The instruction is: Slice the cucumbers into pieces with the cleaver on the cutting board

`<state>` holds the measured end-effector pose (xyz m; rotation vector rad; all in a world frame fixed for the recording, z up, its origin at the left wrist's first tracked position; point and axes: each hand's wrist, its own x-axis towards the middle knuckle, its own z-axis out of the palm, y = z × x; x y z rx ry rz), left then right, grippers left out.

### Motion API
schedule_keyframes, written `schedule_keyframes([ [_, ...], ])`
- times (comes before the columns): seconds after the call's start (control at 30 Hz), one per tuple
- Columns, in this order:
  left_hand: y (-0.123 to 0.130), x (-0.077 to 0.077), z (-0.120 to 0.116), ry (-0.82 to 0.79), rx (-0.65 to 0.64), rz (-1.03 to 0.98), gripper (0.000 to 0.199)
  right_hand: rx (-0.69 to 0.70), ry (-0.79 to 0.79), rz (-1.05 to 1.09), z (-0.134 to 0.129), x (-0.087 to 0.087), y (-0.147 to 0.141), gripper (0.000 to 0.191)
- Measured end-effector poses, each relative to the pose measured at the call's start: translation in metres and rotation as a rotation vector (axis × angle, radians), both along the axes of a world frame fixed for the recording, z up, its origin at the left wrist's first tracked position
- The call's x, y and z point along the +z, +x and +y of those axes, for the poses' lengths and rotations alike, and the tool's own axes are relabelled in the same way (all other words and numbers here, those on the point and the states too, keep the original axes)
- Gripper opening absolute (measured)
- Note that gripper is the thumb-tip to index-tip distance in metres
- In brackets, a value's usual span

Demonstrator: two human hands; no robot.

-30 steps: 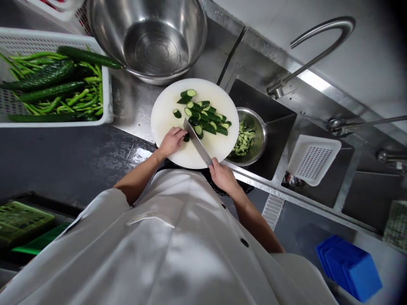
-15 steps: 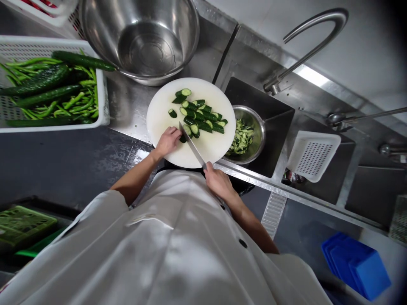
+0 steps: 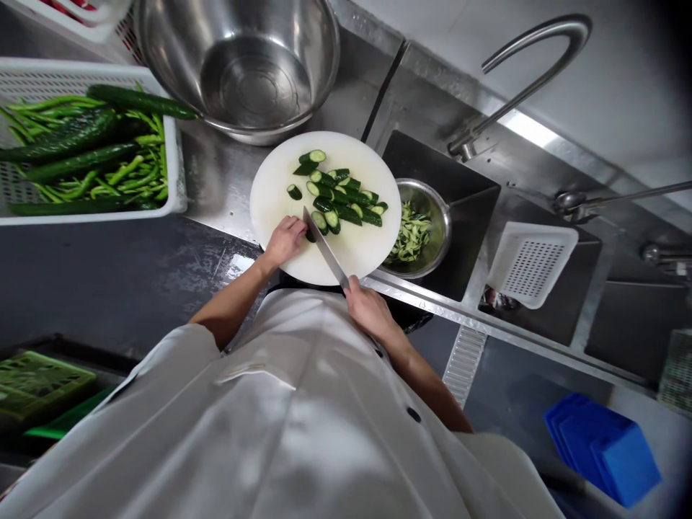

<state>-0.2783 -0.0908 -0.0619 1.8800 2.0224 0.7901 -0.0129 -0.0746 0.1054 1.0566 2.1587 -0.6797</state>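
Observation:
On a round white cutting board (image 3: 335,263) lie several cut cucumber pieces (image 3: 346,196), dark green with pale cut faces. My left hand (image 3: 287,238) rests at the board's lower left with bent fingers round a cucumber piece (image 3: 311,236), mostly hidden by the fingertips. My right hand (image 3: 368,306) is closed on the handle of a knife (image 3: 331,256) at the board's near edge. The blade points up and left, its tip between my left fingertips and the cut pieces. One small piece (image 3: 294,192) lies apart, above my left hand.
A large steel bowl (image 3: 254,79) stands behind the board. At the left, a white basket (image 3: 176,169) holds cucumbers and green peppers. Right of the board, a metal bowl (image 3: 446,231) of green strips sits in the sink (image 3: 470,238). Beyond are a faucet (image 3: 562,65) and white basket (image 3: 533,263).
The knife blade has shifted very slightly left, toward my left fingertips. Both hands stay in nearly the same places, and the cut pieces look unchanged.

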Motion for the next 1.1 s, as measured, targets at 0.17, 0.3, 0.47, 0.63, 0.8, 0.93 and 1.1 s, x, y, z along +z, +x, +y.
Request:
schedule_keyframes([
  [0.17, 0.000, 0.000, -0.001, -0.001, 0.019, 0.008, 0.019, -0.011, 0.002, 0.005, -0.001, 0.000, -0.002, 0.033],
  [0.3, -0.001, -0.002, -0.001, 0.024, 0.015, 0.029, 0.021, -0.013, 0.014, -0.004, -0.002, 0.000, -0.004, 0.033],
  [0.47, -0.001, -0.005, -0.003, 0.061, 0.017, 0.024, 0.019, -0.029, -0.005, 0.037, 0.001, -0.005, -0.009, 0.033],
  [0.63, -0.002, 0.001, -0.002, 0.035, 0.036, -0.041, 0.016, -0.054, 0.067, 0.095, 0.001, 0.000, 0.010, 0.036],
  [0.8, 0.014, 0.012, 0.023, -0.021, 0.074, -0.054, 0.038, -0.171, 0.205, 0.214, 0.002, 0.005, 0.043, 0.041],
  [0.93, 0.028, 0.017, 0.030, -0.138, 0.003, -0.028, 0.034, -0.182, 0.237, 0.177, 0.005, -0.002, 0.053, 0.040],
  [1.1, 0.028, 0.014, 0.010, -0.090, -0.147, -0.015, 0.023, -0.097, 0.167, 0.053, -0.002, -0.008, 0.054, 0.039],
])
